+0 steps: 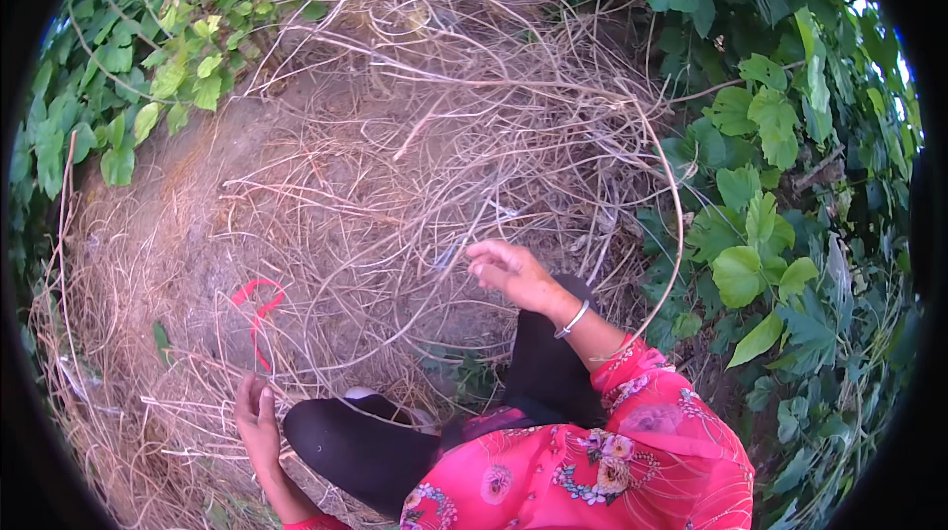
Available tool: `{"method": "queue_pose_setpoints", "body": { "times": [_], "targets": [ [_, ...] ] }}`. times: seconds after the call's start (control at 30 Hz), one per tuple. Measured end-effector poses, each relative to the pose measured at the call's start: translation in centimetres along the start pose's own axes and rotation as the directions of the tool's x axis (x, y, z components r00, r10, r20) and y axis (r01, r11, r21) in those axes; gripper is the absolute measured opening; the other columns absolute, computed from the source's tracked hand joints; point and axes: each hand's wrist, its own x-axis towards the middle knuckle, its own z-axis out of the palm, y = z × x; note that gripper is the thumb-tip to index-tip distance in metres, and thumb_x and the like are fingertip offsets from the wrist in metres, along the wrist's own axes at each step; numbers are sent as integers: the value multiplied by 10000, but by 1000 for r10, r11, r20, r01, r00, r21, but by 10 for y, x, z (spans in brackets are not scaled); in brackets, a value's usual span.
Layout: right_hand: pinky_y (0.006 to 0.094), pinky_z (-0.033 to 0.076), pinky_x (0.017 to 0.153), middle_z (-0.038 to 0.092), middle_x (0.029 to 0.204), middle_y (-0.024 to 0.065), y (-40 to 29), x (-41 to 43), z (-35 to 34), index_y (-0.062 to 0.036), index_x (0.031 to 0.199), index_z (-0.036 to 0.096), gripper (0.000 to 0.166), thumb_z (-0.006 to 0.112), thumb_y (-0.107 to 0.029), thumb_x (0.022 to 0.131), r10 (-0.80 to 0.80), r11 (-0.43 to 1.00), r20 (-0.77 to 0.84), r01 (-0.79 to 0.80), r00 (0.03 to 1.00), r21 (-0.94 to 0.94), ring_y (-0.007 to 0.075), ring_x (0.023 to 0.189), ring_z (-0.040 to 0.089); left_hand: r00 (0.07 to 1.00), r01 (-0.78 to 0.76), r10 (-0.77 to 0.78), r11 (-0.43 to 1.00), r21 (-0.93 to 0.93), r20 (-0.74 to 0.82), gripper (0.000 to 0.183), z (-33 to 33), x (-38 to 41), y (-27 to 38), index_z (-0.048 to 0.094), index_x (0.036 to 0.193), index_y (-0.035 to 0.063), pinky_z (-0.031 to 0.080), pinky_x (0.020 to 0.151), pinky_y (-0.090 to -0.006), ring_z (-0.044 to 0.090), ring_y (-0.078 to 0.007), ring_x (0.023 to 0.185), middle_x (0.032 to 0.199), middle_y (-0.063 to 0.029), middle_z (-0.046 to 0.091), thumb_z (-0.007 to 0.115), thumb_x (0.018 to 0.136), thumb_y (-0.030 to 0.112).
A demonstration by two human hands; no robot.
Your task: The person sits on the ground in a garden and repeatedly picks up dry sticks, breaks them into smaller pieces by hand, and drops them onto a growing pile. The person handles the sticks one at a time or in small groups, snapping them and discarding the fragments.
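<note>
Long dry vine stems (459, 78) lie in a tangled heap over the ground before me. My right hand (507, 271), with a bangle (573, 319) at its wrist, is over the heap, fingers bent towards a thin curved stem; whether it grips the stem cannot be told. My left hand (257, 411) is at the lower left by several stem ends (185, 408); its hold on them is unclear. A red strip (259, 315) lies curled on the ground just above the left hand. One long stem (674, 211) arcs from the heap down to my right sleeve.
Leafy green vines (770, 115) stand close on the right, and more leaves (111, 85) hang at the upper left. Dry grass and thin stems (111, 293) cover the soil at the left. My bent knees (363, 448) in black trousers are between my hands.
</note>
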Motion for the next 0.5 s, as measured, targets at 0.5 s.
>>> {"method": "queue_pose_setpoints", "body": {
  "times": [0.5],
  "targets": [
    [367,494,562,641,855,137,313,-53,-155,-15,1202,567,481,627,-295,815,509,857,-606,-422,610,295,225,687,631,873,-279,36,855,437,487,352,137,41,17,596,1148,-9,513,672,-310,654,-189,745,821,-121,679,668,827,116]
  ]
}}
